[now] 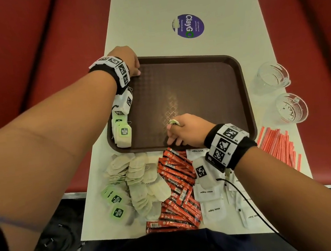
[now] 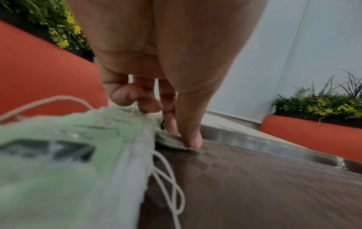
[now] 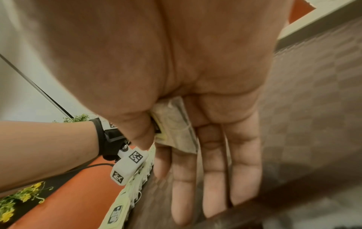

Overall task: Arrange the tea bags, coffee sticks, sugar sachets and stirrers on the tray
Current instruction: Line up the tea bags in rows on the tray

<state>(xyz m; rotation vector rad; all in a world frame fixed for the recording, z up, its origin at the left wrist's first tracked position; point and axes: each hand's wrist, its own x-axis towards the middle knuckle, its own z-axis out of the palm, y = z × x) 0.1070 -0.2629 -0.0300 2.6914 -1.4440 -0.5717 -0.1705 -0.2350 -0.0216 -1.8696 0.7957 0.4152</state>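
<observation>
Now, left hand (image 1: 127, 60) at the far-left corner of the brown tray (image 1: 215, 62), thumb and forefinger pressing a tea bag (image 2: 172, 141) flat onto its floor. Right hand (image 1: 188, 131) over the near edge, thumb pinning another tea bag (image 3: 176, 128) against outstretched fingers. Row of tea bags (image 1: 122, 133) along the tray's left wall; loose tea bags (image 1: 140, 182), coffee sticks (image 1: 178, 188), sugar sachets (image 1: 212, 200) and stirrers (image 1: 278, 145) on the worktop (image 1: 147, 9).

White table (image 1: 167, 5), red bench seats (image 1: 26, 38), planters (image 2: 317, 106) behind.
</observation>
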